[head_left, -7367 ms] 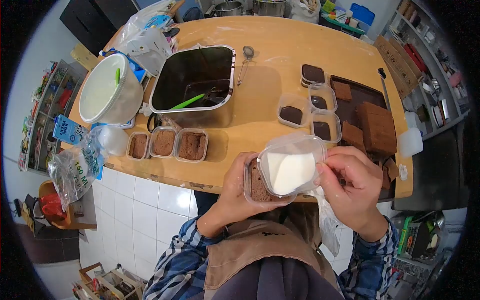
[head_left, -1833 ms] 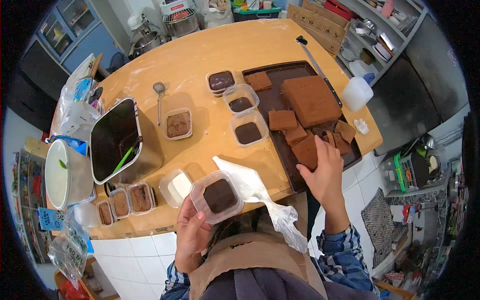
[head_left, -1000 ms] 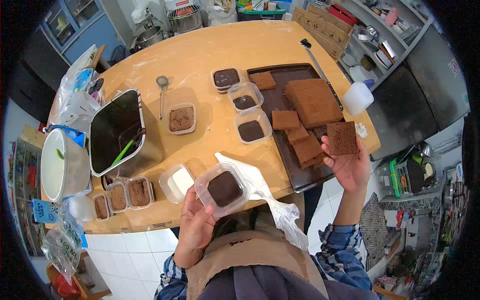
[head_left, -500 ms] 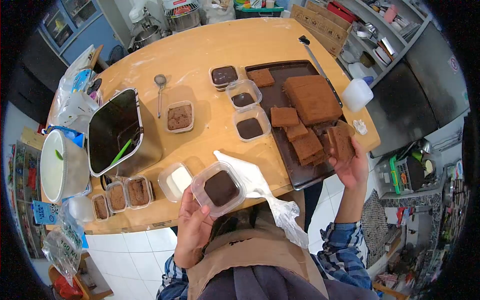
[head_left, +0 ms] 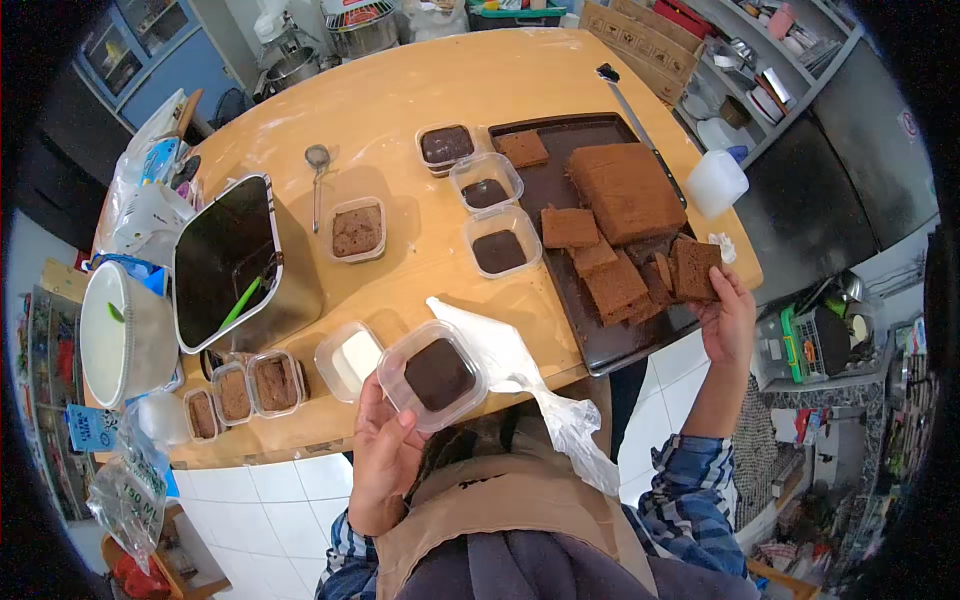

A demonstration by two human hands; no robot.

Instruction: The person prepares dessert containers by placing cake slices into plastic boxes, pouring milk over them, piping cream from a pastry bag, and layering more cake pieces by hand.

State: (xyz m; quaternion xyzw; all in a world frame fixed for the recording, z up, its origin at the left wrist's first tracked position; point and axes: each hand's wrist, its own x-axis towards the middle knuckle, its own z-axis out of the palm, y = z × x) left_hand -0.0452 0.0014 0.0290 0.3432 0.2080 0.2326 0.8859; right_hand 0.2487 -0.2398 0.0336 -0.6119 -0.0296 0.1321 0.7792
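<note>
My left hand (head_left: 388, 445) grips a clear plastic container (head_left: 470, 392) at the table's front edge, slightly tilted; a dark chocolate layer (head_left: 440, 374) covers its bottom. At the right, my right hand (head_left: 727, 318) pinches a square piece of brown cake (head_left: 694, 268) over the near corner of a dark baking tray (head_left: 560, 290). On that tray sit a large cake block (head_left: 625, 195) and several cut pieces, among them one square (head_left: 569, 228) left of the block. Beneath the held container lies a white piping bag (head_left: 490, 345), its twisted plastic end hanging over the edge.
Two containers with chocolate bottoms (head_left: 499, 252) stand left of the tray, near a filled one (head_left: 446, 147). Farther left are a cake-filled container (head_left: 358, 230), a small strainer (head_left: 317, 175), a deep metal pan (head_left: 300, 290) with a green spatula (head_left: 242, 303), and a white bucket (head_left: 108, 350).
My right hand has shifted slightly right with the cake piece, which is turned so its flat face shows more. The left hand and its container have barely moved.
</note>
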